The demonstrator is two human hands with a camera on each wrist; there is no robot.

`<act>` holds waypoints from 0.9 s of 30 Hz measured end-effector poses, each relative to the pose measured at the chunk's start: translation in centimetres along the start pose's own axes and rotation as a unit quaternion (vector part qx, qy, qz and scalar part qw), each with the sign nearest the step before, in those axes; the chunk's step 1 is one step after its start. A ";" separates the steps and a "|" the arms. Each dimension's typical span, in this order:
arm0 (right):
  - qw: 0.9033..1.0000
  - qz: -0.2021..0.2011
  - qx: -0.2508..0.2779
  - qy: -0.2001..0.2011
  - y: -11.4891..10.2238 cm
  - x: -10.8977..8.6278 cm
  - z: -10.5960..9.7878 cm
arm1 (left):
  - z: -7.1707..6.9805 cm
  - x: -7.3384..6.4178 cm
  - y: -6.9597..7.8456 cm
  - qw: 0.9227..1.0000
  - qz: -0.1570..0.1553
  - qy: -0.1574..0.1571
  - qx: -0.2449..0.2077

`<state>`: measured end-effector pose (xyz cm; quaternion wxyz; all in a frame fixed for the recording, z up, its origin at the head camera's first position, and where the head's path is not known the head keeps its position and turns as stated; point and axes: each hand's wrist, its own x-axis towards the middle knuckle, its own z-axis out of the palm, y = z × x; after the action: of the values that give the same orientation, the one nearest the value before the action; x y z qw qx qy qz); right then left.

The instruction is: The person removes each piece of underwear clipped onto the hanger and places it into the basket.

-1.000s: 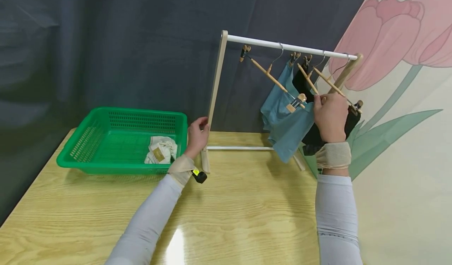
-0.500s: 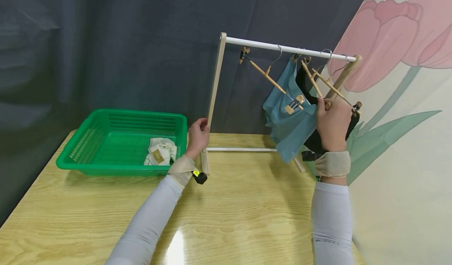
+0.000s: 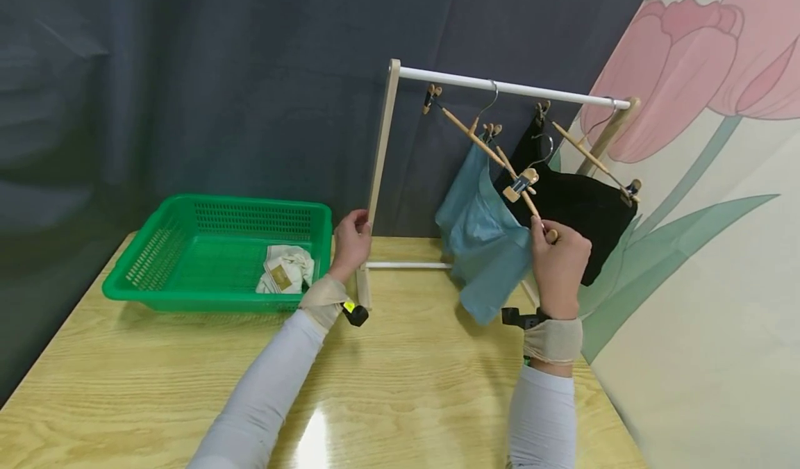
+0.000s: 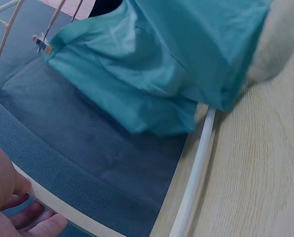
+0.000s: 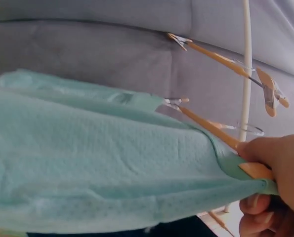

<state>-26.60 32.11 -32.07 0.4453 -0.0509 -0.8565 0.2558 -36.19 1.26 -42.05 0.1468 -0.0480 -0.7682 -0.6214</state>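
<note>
In the head view my right hand [image 3: 560,257] grips the near end of a wooden clip hanger [image 3: 530,203]. From its clips hang light blue shorts [image 3: 490,240], and its metal hook is off the rail, below it. The right wrist view shows the thumb over the clip end, with the blue cloth [image 5: 107,148] spreading left. My left hand [image 3: 351,243] holds the left wooden post of the small clothes rack [image 3: 382,128]. In the left wrist view, thumb and fingers pinch that post [image 4: 63,207]; the blue shorts hang low beyond it, close over the bottom bar [image 4: 196,173].
A bare clip hanger [image 3: 471,134] hangs mid-rail, overlapping the held one in the head view. Black shorts [image 3: 581,205] hang on another hanger at the right end. On the left, a green basket [image 3: 215,302] holds a white cloth [image 3: 294,264]. A mural wall [image 3: 700,260] borders the right.
My right hand has moved down, left and nearer, bringing the hanger with the blue shorts; its hook has come off the rail. The black shorts show more fully. My left hand stays at the post.
</note>
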 end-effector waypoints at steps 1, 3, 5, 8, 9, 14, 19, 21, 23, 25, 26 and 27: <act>1.000 0.001 0.002 -0.006 0.2 -0.5 0.1 | 0.1 -0.1 0.1 1.000 0.001 0.001 0.000; 1.000 0.001 0.004 -0.025 0.5 -1.4 0.1 | 0.2 -0.2 0.1 1.000 0.002 0.000 -0.001; 0.999 0.004 0.005 -0.050 0.8 -2.2 -0.1 | 0.3 -0.2 0.1 1.000 0.003 0.001 0.000; 0.995 -0.001 0.015 -0.098 1.2 -3.2 -0.3 | 0.4 -0.2 0.1 1.000 0.004 0.002 0.006; 0.993 -0.007 0.024 -0.118 1.3 -3.5 -0.4 | 0.4 -0.2 0.0 1.000 0.003 0.002 0.008; 0.973 -0.074 0.075 -0.206 1.9 -4.3 0.2 | 0.3 -0.1 -0.3 1.000 -0.001 0.002 0.008; 0.952 -0.108 0.117 -0.262 1.1 -4.4 1.3 | -0.3 -0.1 -0.4 1.000 0.008 0.009 0.002; 0.947 -0.107 0.124 -0.277 0.8 -4.4 1.3 | -0.7 -0.4 -0.3 1.000 0.016 0.017 -0.004; 0.944 -0.107 0.125 -0.284 0.5 -4.4 1.0 | -1.2 -0.7 -0.1 0.999 0.028 0.022 -0.016; 0.943 -0.109 0.126 -0.289 0.3 -4.5 0.3 | -2.0 -1.2 0.1 0.999 0.039 0.015 -0.024; 0.941 -0.111 0.126 -0.292 0.3 -4.5 0.0 | -2.4 -1.6 0.3 0.999 0.045 0.004 -0.028; 0.940 -0.114 0.127 -0.296 0.2 -4.5 -0.3 | -2.9 -1.9 0.4 0.998 0.052 -0.009 -0.031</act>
<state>-23.70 31.00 -35.40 0.2010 0.1819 -0.9099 0.3139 -33.84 -1.24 -41.69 0.1699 -0.0978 -0.7463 -0.6361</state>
